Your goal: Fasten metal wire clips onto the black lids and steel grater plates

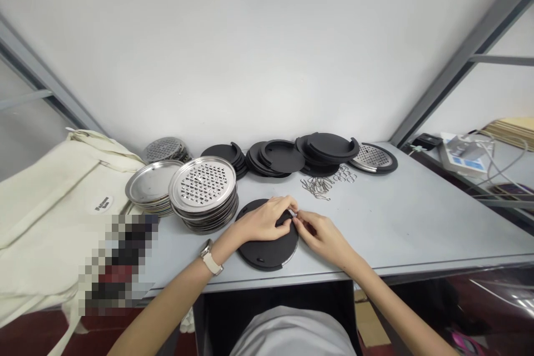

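Observation:
A black round disc (pixel 267 253) with small raised feet lies on the table in front of me. A thin silvery edge shows along its lower right rim. My left hand (pixel 269 219) lies over the disc, thumb and fingers curled together at its right edge. On the right side of that edge, my right hand (pixel 319 233) is closed in a pinch, its fingertips close to the left ones. Something small and shiny shows between the two hands, but its kind is hidden by the fingers.
Left of the disc stand stacked metal grater plates (pixel 202 183) and plain-looking metal plates (pixel 152 181). Black round holders (pixel 283 156) are piled along the wall. Metal hooks (pixel 317 186), rings (pixel 345 174) and a grater in a black holder (pixel 373 157) lie to the right. A cream bag (pixel 62 206) covers the left end.

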`<control>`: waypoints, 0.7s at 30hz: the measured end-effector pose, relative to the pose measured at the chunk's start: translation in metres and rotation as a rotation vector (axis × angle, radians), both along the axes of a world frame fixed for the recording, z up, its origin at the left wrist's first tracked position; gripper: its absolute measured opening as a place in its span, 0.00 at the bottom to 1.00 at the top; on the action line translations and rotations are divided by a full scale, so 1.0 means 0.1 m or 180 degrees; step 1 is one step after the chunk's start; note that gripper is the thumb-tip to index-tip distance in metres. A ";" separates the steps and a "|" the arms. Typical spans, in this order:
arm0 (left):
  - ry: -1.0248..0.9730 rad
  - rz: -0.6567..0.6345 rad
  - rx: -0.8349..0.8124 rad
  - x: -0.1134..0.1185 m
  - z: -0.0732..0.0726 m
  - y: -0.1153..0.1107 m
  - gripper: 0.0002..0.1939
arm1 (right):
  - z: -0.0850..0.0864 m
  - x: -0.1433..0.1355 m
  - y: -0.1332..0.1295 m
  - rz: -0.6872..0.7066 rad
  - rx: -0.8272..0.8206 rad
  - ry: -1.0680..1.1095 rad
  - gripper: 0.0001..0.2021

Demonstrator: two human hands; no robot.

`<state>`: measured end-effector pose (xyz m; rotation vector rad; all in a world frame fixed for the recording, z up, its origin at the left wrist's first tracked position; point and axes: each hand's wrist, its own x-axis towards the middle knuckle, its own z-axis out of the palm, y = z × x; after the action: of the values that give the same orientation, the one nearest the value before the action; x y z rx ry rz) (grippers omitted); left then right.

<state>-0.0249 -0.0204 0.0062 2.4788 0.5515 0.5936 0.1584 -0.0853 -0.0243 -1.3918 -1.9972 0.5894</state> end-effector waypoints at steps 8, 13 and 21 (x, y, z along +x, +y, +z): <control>0.0032 -0.0038 -0.0021 0.00 0.02 0.00 0.17 | 0.00 0.00 0.00 -0.0014 -0.0013 0.0009 0.13; 0.0035 -0.0053 -0.0001 -0.01 0.02 0.00 0.16 | 0.00 0.00 0.00 -0.0041 -0.0054 -0.0002 0.13; 0.0039 -0.0017 0.0022 -0.01 0.02 0.00 0.15 | -0.04 0.01 0.01 -0.0057 -0.0112 0.0073 0.13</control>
<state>-0.0256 -0.0201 0.0079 2.4911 0.5482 0.5797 0.1591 -0.0842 -0.0287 -1.4161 -1.9630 0.6323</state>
